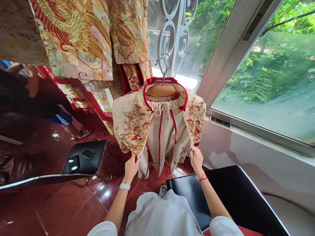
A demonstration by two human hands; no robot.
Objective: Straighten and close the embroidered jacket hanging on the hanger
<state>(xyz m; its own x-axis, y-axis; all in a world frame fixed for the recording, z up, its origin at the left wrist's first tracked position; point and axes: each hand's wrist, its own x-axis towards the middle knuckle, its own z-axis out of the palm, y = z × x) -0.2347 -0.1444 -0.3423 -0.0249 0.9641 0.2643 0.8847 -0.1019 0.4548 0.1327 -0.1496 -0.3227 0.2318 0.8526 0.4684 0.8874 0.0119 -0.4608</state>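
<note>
From where I stand, the garment under inspection is a cream jacket point(129, 119) with gold beadwork and red edging, suspended in front of the wearer of the white top point(162, 214). It sits on a wooden hanger point(161, 90), whose metal hook point(163, 72) appears to be caught on the scrollwork of the window grille point(178, 36).

Hands: the left hand point(132, 168), with a pale wristwatch point(124, 186) above it, pinches the lower front corner of one panel. The right hand point(196, 160), with a red cord bracelet point(203, 179) at the wrist, grips the matching front edge opposite. Both sets of fingers are closed on fabric; neither hand is free.

Progress, in my judgement: the hanging is complete and the front is parted, with the two panels drawn well away from each other. This exposes a cream panelled garment point(166, 144) with red piping, its drawstring bow point(164, 107) tied just below the hanger. Not done: the jacket front is not brought together, and neither edge has been let go. Whether the inner piece is attached to the jacket or hung separately I cannot tell.

Surroundings: gold-embroidered garments point(78, 65) hang beyond the jacket, towards the wearer's left. A black chair point(95, 160) stands on that side, and a black padded seat point(221, 188) lies near the right forearm.
</note>
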